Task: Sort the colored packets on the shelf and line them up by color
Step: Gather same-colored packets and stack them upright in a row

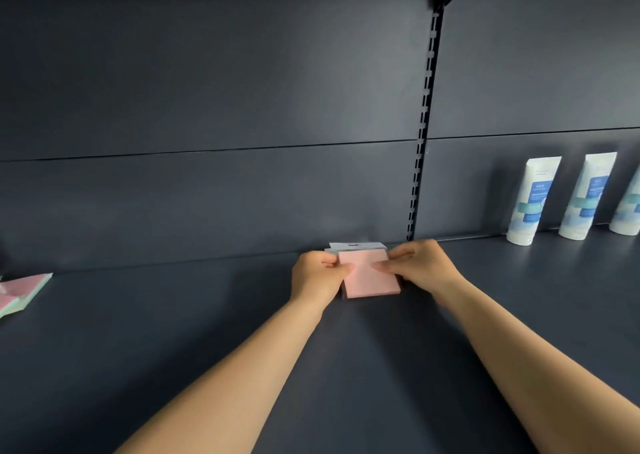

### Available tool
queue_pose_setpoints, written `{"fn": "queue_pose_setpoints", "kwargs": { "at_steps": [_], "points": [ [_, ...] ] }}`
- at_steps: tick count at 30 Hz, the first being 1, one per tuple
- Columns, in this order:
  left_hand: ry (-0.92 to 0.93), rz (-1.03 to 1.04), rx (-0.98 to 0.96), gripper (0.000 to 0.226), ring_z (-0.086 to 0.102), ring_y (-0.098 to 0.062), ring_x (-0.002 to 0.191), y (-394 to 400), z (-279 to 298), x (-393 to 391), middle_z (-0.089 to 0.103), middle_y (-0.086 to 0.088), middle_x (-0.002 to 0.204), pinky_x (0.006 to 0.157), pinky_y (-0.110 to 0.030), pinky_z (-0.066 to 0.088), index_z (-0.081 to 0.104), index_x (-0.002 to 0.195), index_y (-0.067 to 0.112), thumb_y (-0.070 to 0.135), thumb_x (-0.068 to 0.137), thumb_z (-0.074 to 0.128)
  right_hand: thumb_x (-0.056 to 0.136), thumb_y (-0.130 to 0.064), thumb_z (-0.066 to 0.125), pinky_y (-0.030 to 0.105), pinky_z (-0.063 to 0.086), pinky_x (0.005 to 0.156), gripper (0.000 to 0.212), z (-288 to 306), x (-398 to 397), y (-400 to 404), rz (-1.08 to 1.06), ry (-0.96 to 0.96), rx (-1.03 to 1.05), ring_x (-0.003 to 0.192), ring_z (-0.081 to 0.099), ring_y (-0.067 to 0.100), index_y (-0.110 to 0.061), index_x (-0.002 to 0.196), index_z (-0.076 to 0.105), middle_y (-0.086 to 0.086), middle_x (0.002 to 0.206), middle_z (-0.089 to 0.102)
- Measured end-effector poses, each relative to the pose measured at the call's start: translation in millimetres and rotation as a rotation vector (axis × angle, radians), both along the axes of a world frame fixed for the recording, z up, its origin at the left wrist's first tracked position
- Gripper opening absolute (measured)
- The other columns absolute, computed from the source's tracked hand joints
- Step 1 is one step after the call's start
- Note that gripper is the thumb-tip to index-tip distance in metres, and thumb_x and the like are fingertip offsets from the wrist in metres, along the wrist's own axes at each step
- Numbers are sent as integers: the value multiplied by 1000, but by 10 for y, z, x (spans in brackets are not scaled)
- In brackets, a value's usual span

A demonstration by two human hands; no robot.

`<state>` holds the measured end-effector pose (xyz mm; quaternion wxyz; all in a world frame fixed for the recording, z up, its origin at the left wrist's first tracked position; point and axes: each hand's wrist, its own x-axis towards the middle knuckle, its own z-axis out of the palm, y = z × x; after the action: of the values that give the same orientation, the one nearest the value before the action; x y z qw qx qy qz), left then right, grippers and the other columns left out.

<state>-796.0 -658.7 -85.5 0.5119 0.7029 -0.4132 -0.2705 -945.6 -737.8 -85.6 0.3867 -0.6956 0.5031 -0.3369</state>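
Both hands meet on the pink packets (370, 277) at the back of the shelf (346, 367). The left hand (317, 275) pinches the stack's left edge, thumb on top; the right hand (424, 266) pinches the right edge the same way, so each grip is closed on the pink stack and neither is free. The stack lies flat, its far end just at the back panel (242, 194), with a white header card (356, 246) showing behind it (whether that card belongs to the pink stack or to another packet underneath, I cannot tell).

The step looks like squaring the pink ones into one neat pile. To do it well, I would keep the thumbs light, press the sides inward evenly, and tap the far edge against the back panel so the packets line up flush; squeezing harder on one side would likely fan them out.

Room is generous. The shelf is bare on both sides of the stack and towards the near edge. Far to the left lies a mixed pile (22, 292) of pink and green packets, partly out of view, well apart and not yet sorted. To the right stand white tubes (531, 200), also well apart, upright against the panel; a sweeping elbow could tip them, so rows are better run leftward.
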Motion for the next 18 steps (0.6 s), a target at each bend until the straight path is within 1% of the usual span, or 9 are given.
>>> {"fn": "queue_pose_setpoints", "kwargs": {
  "at_steps": [1, 3, 5, 7, 9, 10, 12, 15, 18],
  "points": [
    [-10, 4, 19, 29, 58, -12, 90, 3, 20, 9, 64, 5, 99, 73, -19, 41, 68, 109, 9, 17, 81, 70, 67, -26, 84, 30, 49, 75, 20, -6, 2, -2, -31, 42, -22, 82, 65, 19, -16, 81, 74, 4, 84, 73],
    [-41, -21, 55, 41, 59, -14, 102, 34, 77, 99, 64, 0, 113, 81, -20, 40, 62, 120, 9, 22, 82, 70, 70, -28, 81, 26, 45, 75, 31, 26, 16, 24, -79, 134, -96, 87, 63, 18, -12, 95, 72, 1, 88, 69],
    [-154, -89, 108, 50, 57, -17, 111, 112, 175, 300, 60, -1, 122, 87, -22, 41, 55, 127, 12, 31, 83, 68, 74, -28, 77, 25, 42, 76, 37, 118, 63, 100, -119, 242, -210, 89, 60, 18, -10, 105, 67, 2, 92, 65],
    [-354, -173, 177, 53, 54, -16, 116, 268, 306, 574, 55, 1, 128, 91, -24, 40, 51, 130, 17, 37, 84, 65, 76, -32, 75, 28, 45, 80, 41, 231, 177, 222, -97, 359, -314, 95, 59, 22, -9, 108, 65, 4, 99, 64],
    [-609, -224, 250, 52, 49, -16, 121, 480, 458, 877, 49, 1, 134, 93, -26, 38, 48, 132, 19, 40, 85, 62, 77, -38, 73, 27, 42, 81, 46, 346, 384, 379, -6, 500, -399, 104, 56, 24, -11, 112, 61, 5, 111, 60],
    [-724, -236, 286, 53, 46, -17, 124, 608, 539, 1031, 45, 2, 137, 93, -27, 38, 46, 133, 20, 40, 87, 60, 78, -40, 72, 27, 40, 83, 48, 407, 516, 474, 51, 562, -429, 108, 54, 24, -14, 116, 59, 4, 116, 58],
    [-877, -241, 345, 54, 42, -19, 127, 900, 694, 1331, 40, 2, 139, 89, -28, 36, 43, 136, 20, 40, 89, 57, 78, -44, 70, 28, 39, 89, 55, 537, 834, 706, 167, 653, -484, 116, 50, 24, -16, 122, 55, 5, 123, 53],
    [-1015, -233, 393, 55, 39, -20, 129, 1422, 856, 1784, 39, 2, 138, 86, -28, 35, 40, 138, 20, 41, 90, 55, 79, -48, 68, 30, 37, 98, 60, 709, 1377, 1189, 275, 686, -533, 123, 44, 24, -18, 128, 52, 7, 127, 50],
    [-1075, -214, 440, 55, 38, -20, 128, 2021, 941, 2297, 40, 1, 135, 86, -29, 35, 40, 137, 21, 43, 89, 55, 80, -49, 67, 32, 37, 101, 61, 808, 1929, 1793, 325, 658, -568, 126, 42, 25, -18, 130, 51, 7, 130, 50]
  ]
}}
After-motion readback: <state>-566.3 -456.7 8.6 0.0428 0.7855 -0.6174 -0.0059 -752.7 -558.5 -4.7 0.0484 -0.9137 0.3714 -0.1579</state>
